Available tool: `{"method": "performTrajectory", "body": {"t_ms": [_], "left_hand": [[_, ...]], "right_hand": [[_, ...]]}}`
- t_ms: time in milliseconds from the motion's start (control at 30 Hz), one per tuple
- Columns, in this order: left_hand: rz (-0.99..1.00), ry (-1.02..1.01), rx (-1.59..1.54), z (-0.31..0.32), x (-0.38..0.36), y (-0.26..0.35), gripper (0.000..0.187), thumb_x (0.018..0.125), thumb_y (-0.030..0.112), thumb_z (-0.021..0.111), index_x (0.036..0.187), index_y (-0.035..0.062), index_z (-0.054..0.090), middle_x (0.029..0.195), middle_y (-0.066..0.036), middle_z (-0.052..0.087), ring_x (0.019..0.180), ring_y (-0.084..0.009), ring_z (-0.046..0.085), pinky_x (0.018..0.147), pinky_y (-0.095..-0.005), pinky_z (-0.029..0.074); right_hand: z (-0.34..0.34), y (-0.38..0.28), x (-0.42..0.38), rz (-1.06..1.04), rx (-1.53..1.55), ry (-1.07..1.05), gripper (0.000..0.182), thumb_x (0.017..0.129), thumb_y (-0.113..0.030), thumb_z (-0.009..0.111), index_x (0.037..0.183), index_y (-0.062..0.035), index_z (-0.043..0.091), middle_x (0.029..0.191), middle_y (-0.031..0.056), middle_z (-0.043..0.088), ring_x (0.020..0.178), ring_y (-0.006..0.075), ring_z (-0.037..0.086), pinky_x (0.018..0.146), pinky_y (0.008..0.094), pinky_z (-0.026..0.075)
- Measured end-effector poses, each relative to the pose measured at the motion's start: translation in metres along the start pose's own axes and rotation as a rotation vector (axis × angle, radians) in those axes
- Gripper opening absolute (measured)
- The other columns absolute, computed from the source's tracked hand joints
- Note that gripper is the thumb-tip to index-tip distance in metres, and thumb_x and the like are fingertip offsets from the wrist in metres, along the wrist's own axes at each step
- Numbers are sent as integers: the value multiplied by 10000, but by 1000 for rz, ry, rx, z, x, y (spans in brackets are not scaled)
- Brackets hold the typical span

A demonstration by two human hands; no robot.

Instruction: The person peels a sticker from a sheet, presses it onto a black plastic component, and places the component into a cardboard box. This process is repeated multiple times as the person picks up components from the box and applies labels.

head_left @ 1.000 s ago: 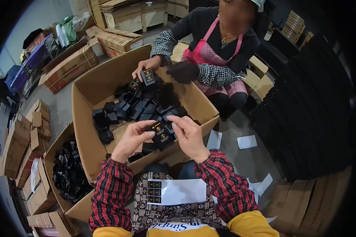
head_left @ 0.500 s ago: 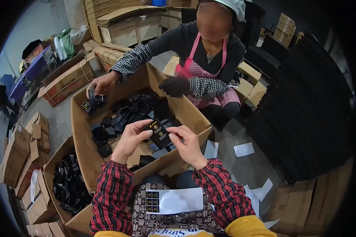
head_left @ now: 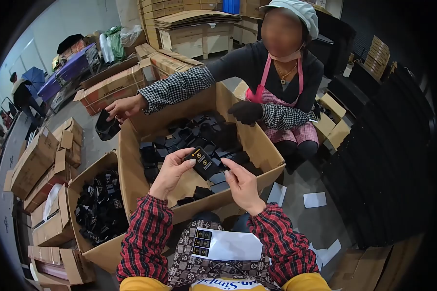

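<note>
My left hand point(head_left: 169, 172) grips a flat black plastic piece point(head_left: 204, 164) by its left edge, thumb on top. A black label with yellow and white print lies on the piece's upper face. My right hand point(head_left: 243, 186) is just right of it, index finger and thumb apart, holding nothing visible. Below both hands, a white label sheet point(head_left: 235, 246) rests on my lap, with several small black labels along its left side. Under the held piece, a large cardboard box point(head_left: 131, 179) contains many black plastic pieces point(head_left: 199, 133).
Across the box sits a co-worker point(head_left: 289, 72), whose bare hand point(head_left: 124, 107) holds a black part point(head_left: 106, 127) over a smaller box point(head_left: 75, 199) of black parts. Paper sheets point(head_left: 314, 200) lie on the floor at right, beside a dark stack point(head_left: 388, 165). Cartons point(head_left: 36, 162) stand at left.
The co-worker's bare hand has moved a black part out of the large box, leftward past its edge. My right fingers have come away from the piece. The whole view has shifted.
</note>
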State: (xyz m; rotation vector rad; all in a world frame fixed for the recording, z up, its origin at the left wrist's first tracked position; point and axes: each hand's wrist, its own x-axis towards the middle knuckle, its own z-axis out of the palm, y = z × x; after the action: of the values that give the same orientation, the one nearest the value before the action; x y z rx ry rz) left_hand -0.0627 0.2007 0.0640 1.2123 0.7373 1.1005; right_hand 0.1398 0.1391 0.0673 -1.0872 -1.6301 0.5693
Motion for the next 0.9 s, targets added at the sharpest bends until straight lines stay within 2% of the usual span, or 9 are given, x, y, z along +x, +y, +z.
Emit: {"method": "performTrajectory", "body": {"t_ms": [33, 167, 300, 367, 600, 800, 833, 867, 900], "left_hand": [[7, 1, -1, 0, 2, -3, 336, 788, 47, 570, 1112, -6, 502, 962, -19, 577, 831, -68, 520, 763, -200, 419], [44, 105, -107, 8, 21, -9, 337, 794, 34, 558, 1120, -15, 489, 950, -27, 578, 811, -65, 528, 736, -191, 432], [141, 162, -152, 20, 61, -11, 317, 805, 46, 547, 1112, -6, 493, 907, -3, 578, 737, -41, 515, 652, -161, 415], [189, 163, -162, 31, 80, -14, 305, 810, 53, 540, 1109, 7, 498, 874, 16, 576, 681, -22, 497, 583, -140, 394], [206, 93, -197, 60, 109, -16, 312, 795, 8, 543, 1101, -31, 495, 951, -24, 574, 815, -70, 533, 731, -193, 432], [227, 191, -76, 47, 77, -15, 299, 788, 10, 530, 1082, -38, 505, 935, -27, 573, 801, -86, 528, 721, -204, 422], [251, 244, -150, 41, 54, -8, 314, 782, 11, 544, 1090, -32, 501, 934, -27, 568, 794, -78, 523, 714, -197, 419], [309, 316, -120, 27, 17, 8, 319, 781, 16, 551, 1092, -31, 497, 933, -28, 565, 793, -76, 521, 713, -196, 419], [365, 376, -79, 17, -20, 24, 324, 781, 21, 557, 1094, -31, 494, 933, -30, 562, 792, -74, 519, 712, -195, 419]], "right_hand": [[6, -7, 8, -188, -83, 74, 316, 791, -59, 515, 1105, -94, 518, 742, 118, 553, 614, 234, 538, 554, 290, 442], [22, 6, 32, -169, -525, -92, 312, 802, -136, 499, 1114, -134, 513, 651, 79, 542, 609, 252, 553, 520, 356, 435], [12, 3, 64, -221, -388, 160, 317, 800, -146, 496, 1117, -156, 506, 656, 89, 553, 597, 270, 555, 515, 374, 439], [7, 23, 76, -105, -589, 8, 325, 805, -154, 484, 1129, -154, 495, 659, 100, 557, 607, 280, 558, 526, 387, 442], [-12, 19, 83, 35, -688, -5, 363, 806, -161, 484, 1168, -179, 468, 758, 128, 587, 685, 298, 577, 581, 396, 450], [-11, 6, 46, -225, -404, 121, 312, 804, -132, 485, 1114, -98, 505, 803, 157, 581, 712, 318, 555, 604, 381, 441], [-12, -4, 26, -177, -271, 136, 303, 790, -88, 511, 1093, -91, 526, 810, 155, 579, 679, 300, 554, 601, 341, 446], [-18, -6, -1, -18, -229, 37, 286, 808, -22, 496, 1092, -8, 519, 819, 85, 598, 612, 99, 519, 580, 210, 420], [-24, -6, -29, 37, -154, -15, 252, 811, -14, 490, 1056, 4, 542, 787, 64, 577, 608, 69, 499, 558, 203, 416]]}}
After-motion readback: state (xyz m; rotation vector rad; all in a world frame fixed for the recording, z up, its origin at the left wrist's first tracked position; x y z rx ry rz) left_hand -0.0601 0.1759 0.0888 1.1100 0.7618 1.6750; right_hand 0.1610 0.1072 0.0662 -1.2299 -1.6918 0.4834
